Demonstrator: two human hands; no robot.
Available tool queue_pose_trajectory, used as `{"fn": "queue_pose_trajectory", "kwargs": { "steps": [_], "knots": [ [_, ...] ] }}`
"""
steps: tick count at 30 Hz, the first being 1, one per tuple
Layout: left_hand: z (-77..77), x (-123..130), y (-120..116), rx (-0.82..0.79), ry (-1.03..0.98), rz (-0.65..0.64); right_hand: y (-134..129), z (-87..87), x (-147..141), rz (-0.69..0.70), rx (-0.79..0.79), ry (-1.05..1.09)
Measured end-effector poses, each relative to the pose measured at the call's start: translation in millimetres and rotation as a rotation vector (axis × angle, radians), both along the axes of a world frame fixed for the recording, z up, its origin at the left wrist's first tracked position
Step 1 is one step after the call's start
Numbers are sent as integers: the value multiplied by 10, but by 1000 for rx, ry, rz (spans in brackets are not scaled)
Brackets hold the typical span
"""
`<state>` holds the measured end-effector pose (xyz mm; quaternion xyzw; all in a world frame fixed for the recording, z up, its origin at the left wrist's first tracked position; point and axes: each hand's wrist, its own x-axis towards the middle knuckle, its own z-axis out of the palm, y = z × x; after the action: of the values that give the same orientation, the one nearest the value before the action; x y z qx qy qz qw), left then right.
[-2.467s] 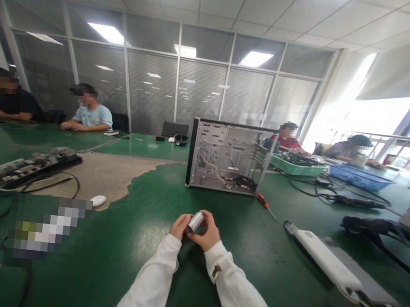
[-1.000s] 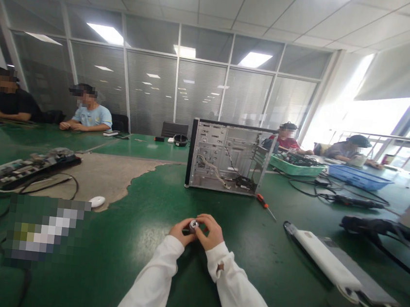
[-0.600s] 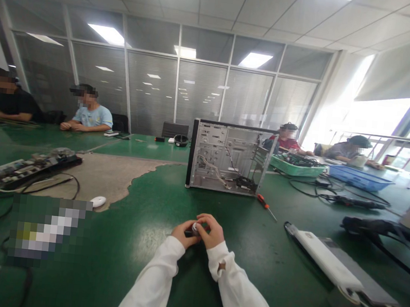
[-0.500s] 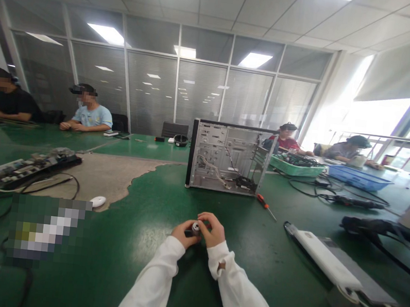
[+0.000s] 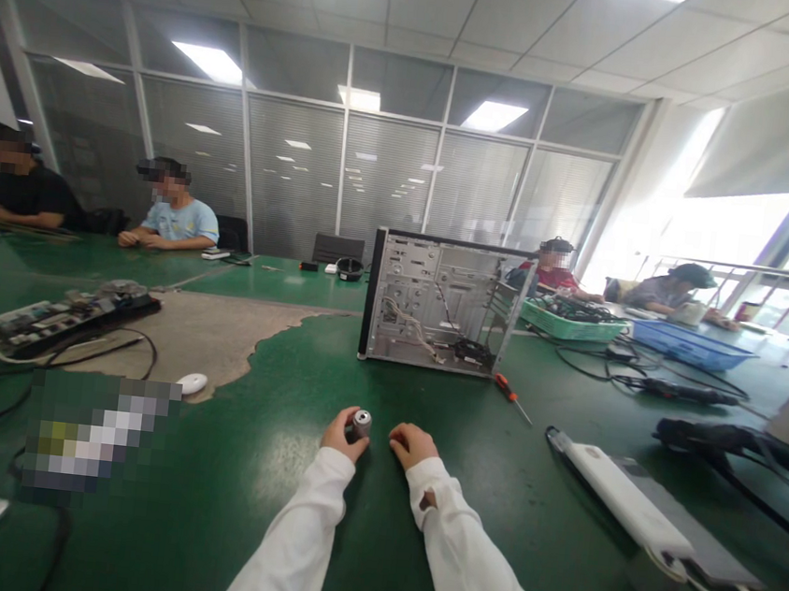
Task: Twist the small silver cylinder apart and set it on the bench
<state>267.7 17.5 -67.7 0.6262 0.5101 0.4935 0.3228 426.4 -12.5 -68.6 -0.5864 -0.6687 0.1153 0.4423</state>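
Note:
A small grey cylindrical object (image 5: 362, 424) with a dark spot on its pale top stands upright between the thumb and fingers of my left hand (image 5: 342, 434). Just right of it, apart from the object, is my right hand (image 5: 413, 445); its fingers are curled together, and whether something tiny is between the fingertips is hidden. Beyond both hands an open metal computer case (image 5: 436, 305) stands on the green table (image 5: 255, 544), with loose cables and a black fan inside.
An orange screwdriver (image 5: 514, 397) lies by the case's right corner. Farther right are a green basket (image 5: 574, 328), a blue basket (image 5: 692, 344) and a white power bank (image 5: 618, 488). A circuit assembly (image 5: 68, 318) is at left. Several people sit around the table.
My right hand has let go of the small cylinder and moved a little right. My left hand, with the cylinder, has shifted slightly left and up.

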Motion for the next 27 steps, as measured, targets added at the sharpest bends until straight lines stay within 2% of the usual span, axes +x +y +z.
{"fn": "queue_pose_trajectory", "kwargs": {
  "steps": [11,16,22,25,27],
  "knots": [
    [-8,12,39,-38,-13,-15,128,-39,165,-133,-82,390],
    [-12,21,53,-65,-49,-13,130,-26,153,-143,-90,462],
    [-19,32,62,-41,-56,94,46,53,84,-124,-35,385],
    [-21,28,72,-53,-80,134,-53,161,-67,-39,83,223],
    [-16,21,72,-60,-103,122,-135,244,-198,67,165,66]
  ]
}}
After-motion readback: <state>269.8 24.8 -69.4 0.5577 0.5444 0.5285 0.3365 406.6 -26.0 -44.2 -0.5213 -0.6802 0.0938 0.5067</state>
